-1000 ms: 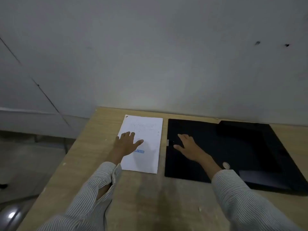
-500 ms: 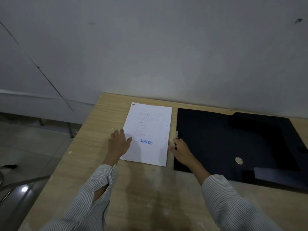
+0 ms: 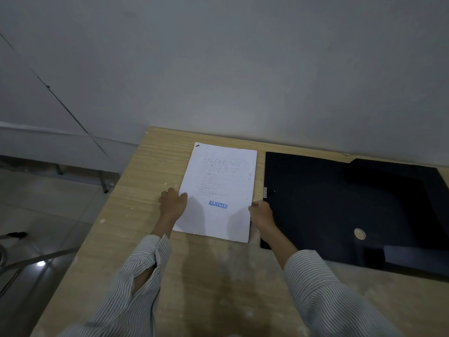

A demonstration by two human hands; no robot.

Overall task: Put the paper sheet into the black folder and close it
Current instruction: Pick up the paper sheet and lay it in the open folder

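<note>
A white paper sheet (image 3: 220, 190) with faint print and a blue "REJECTED" stamp lies flat on the wooden table (image 3: 206, 276). To its right the black folder (image 3: 340, 205) lies open, with a round metal snap near its front. My left hand (image 3: 173, 204) grips the sheet's left edge, thumb on top. My right hand (image 3: 262, 214) pinches the sheet's right edge, in the gap between the sheet and the folder.
A grey wall (image 3: 243, 69) rises right behind the table's far edge. The table's left edge drops to a tiled floor (image 3: 48, 215), where metal chair legs stand. Both striped sleeves cover part of the near table.
My left hand slid from the top of the sheet to its left edge. My right hand left the folder and closed on the sheet's right edge. The view shifted left.
</note>
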